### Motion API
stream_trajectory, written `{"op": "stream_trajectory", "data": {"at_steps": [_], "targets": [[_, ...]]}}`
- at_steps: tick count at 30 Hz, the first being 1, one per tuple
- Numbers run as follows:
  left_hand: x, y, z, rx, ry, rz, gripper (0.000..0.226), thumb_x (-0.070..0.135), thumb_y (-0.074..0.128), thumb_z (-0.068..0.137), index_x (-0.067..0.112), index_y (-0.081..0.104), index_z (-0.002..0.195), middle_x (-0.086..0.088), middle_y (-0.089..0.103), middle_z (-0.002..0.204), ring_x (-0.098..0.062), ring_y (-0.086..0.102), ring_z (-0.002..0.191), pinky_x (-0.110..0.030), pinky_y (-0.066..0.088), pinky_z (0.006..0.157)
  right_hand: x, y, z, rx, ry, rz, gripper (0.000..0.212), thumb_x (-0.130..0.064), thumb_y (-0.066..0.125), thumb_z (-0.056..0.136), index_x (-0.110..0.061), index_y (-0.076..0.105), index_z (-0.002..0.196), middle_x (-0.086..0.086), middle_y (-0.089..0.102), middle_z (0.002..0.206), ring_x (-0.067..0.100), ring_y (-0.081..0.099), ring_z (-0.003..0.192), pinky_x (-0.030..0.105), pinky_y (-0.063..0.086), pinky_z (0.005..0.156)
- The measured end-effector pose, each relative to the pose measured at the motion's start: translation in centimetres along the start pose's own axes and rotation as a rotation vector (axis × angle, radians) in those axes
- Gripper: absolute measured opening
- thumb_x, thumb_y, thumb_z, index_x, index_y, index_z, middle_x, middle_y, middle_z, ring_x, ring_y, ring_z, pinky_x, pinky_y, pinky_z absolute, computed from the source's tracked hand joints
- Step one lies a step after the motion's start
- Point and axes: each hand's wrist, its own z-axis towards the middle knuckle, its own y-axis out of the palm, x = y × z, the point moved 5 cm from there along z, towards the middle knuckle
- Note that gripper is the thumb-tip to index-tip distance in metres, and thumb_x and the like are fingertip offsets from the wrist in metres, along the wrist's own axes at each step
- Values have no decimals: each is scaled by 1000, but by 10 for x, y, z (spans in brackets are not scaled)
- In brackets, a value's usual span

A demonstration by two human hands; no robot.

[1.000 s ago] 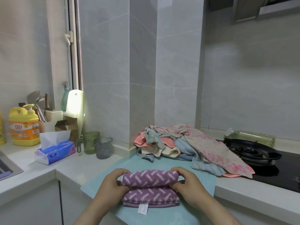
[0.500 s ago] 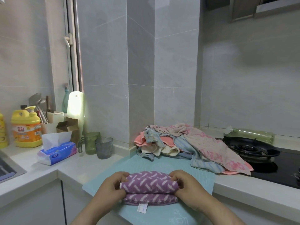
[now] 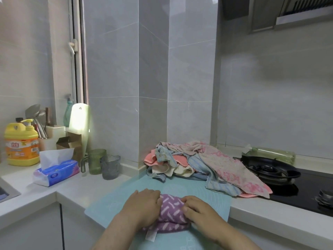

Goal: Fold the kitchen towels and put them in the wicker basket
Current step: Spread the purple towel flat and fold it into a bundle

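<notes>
A folded purple towel (image 3: 171,212) with white dashes lies on a teal mat (image 3: 201,193) at the counter's front edge. Its white label hangs out at the front. My left hand (image 3: 144,208) covers the towel's left part, with the fingers bent over the top fold. From the right, my right hand (image 3: 200,212) grips the top fold with curled fingers and thumb. A heap of unfolded towels (image 3: 207,165), pink, blue and cream, lies behind the mat against the wall corner. No wicker basket is in view.
A gas hob (image 3: 270,170) with a black burner sits to the right, touching the towel heap. To the left stand two glasses (image 3: 110,166), a tissue pack (image 3: 55,172), a yellow detergent bottle (image 3: 21,143) and a utensil holder. A sink edge shows at the far left.
Both hands have slid inward from the towel's ends onto its top, covering more of it and pushing the top fold down. The view has tilted slightly.
</notes>
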Motion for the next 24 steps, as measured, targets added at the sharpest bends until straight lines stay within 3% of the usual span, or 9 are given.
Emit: {"op": "stream_trajectory", "data": {"at_steps": [3, 6, 9, 11, 14, 20, 24], "targets": [[-4, 9, -7, 18, -24, 27, 43, 40, 18, 103, 29, 40, 140, 6, 46, 143, -17, 40, 131, -39, 21, 116, -12, -9, 13, 105, 104, -12, 24, -22, 52, 95, -10, 71, 89, -3, 69, 101, 12, 61, 96, 31, 47, 91], [-1, 12, -12, 40, -26, 69, 53, 45, 11, 101, 29, 29, 148, 7, 37, 150, -16, 33, 137, -41, 15, 119, -40, -8, 32, 213, 67, -175, 29, -21, 42, 97, -11, 70, 96, -2, 66, 101, 16, 59, 97, 31, 44, 86], [-2, 13, -16, 52, -27, 80, 85, 52, -14, 78, 29, 23, 150, 8, 33, 152, -15, 28, 140, -43, 10, 119, -50, 12, 51, 155, 70, -292, 34, -22, 34, 98, -15, 45, 66, 0, 48, 74, 16, 46, 70, 30, 37, 63], [-4, 14, -18, 49, -47, 46, 75, 49, -8, 86, 29, 18, 153, 8, 26, 157, -14, 20, 145, -42, 5, 121, -41, 25, 55, 97, 110, -303, 37, -23, 32, 100, -19, 38, 63, -2, 44, 70, 18, 43, 71, 31, 34, 61], [-5, 16, -21, 43, -72, -80, 54, 42, 12, 103, 28, 11, 156, 10, 12, 162, -9, 7, 149, -36, -3, 122, -31, 29, 50, 79, 98, -238, 40, -27, 29, 103, -19, 40, 65, 0, 50, 75, 19, 47, 76, 34, 38, 74], [-17, 22, -13, 39, -103, -243, 53, 37, 19, 106, 24, 11, 156, 7, 9, 164, -7, 4, 150, -31, -2, 122, -29, 35, 44, 71, 6, -318, 40, -35, 23, 105, -22, 50, 79, 1, 61, 94, 18, 54, 89, 34, 42, 84], [-16, 23, -11, 18, -70, -162, 54, 40, 17, 105, 24, 8, 156, 7, 8, 164, -8, 4, 150, -31, -3, 121, -22, 38, 45, 83, -9, -342, 39, -35, 22, 105, -30, 39, 70, -2, 56, 89, 17, 52, 87, 32, 41, 82]]}}
